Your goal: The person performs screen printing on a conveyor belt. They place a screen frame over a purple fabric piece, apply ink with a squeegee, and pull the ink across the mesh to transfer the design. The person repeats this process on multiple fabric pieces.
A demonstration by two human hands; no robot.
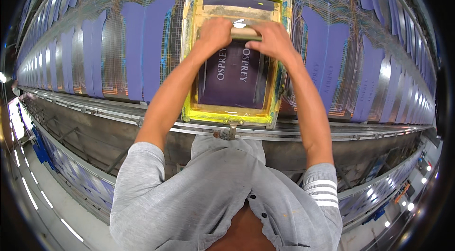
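A screen-printing frame [186,75] with yellow-stained edges lies on the long table straight ahead of me. Across the upper part of its dark mesh [232,92] stands a squeegee [244,33] with a pale handle. My left hand [215,34] is closed round the squeegee's left end. Its right end is in my right hand [272,40], fingers wrapped over the top. Pale lettering shows on the mesh below the squeegee. The blade's contact line is hidden under the handle and my hands.
Purple cut fabric pieces [150,45] lie in rows on both sides of the frame, over a table surface covered in coloured lines. A metal rail [350,132] runs along the near edge, with a small bracket [232,131] at the frame. Behind me stands another long table [80,156].
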